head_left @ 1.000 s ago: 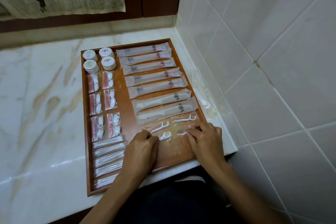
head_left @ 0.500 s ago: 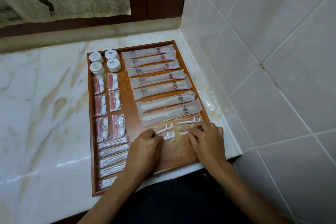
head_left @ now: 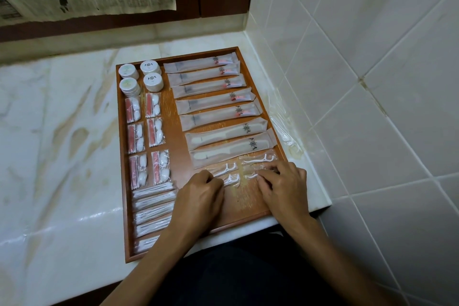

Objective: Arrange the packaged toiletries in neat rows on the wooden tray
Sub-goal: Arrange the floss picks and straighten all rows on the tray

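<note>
Head view. We see the wooden tray (head_left: 121, 156) on the marble counter (head_left: 57, 131), pushed into the tiled corner. Far L: four round white tubs (head_left: 140, 78); below them six cotton-pad sachets (head_left: 147, 139), then slim swab packs (head_left: 154, 208). R column: five toothbrush sleeves (head_left: 211, 89) w/ two comb sleeves (head_left: 228, 140) nearer. Left hand (head_left: 198, 199), fingers curled, tips on a floss-pick packet (head_left: 229, 179). Right hand (head_left: 285, 187), fingers bent, pressing another floss-pick packet (head_left: 253, 176); actual pinch: cannot tell.
</note>
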`<state>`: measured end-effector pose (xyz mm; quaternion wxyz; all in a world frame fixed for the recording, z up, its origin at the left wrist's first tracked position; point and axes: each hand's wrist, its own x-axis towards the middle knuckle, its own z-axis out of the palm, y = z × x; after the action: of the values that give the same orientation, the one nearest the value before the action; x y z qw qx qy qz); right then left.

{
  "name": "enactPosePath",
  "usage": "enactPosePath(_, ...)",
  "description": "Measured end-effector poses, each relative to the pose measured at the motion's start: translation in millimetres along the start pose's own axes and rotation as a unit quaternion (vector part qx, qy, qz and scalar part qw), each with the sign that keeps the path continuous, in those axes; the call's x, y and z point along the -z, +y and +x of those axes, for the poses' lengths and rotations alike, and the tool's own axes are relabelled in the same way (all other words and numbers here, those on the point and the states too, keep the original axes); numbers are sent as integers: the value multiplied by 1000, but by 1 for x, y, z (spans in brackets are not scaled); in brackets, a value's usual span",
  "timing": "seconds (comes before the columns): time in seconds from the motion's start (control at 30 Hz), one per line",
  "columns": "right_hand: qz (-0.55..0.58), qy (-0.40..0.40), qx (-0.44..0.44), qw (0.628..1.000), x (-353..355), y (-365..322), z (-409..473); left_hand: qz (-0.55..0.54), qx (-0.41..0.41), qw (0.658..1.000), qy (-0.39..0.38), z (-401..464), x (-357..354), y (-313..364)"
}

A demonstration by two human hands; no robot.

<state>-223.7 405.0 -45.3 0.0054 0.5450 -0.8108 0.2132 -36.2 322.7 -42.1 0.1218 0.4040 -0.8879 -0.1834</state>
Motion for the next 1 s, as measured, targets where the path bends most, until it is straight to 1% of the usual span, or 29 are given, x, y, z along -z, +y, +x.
enactPosePath(0.37,-1,8,0,1000,-1,1,-1,1,10,1000,2,0,1,2)
enactPosePath(1.0,3,6,5,1000,-2,0,0,-16,1,1000,2,-1,-1,-1)
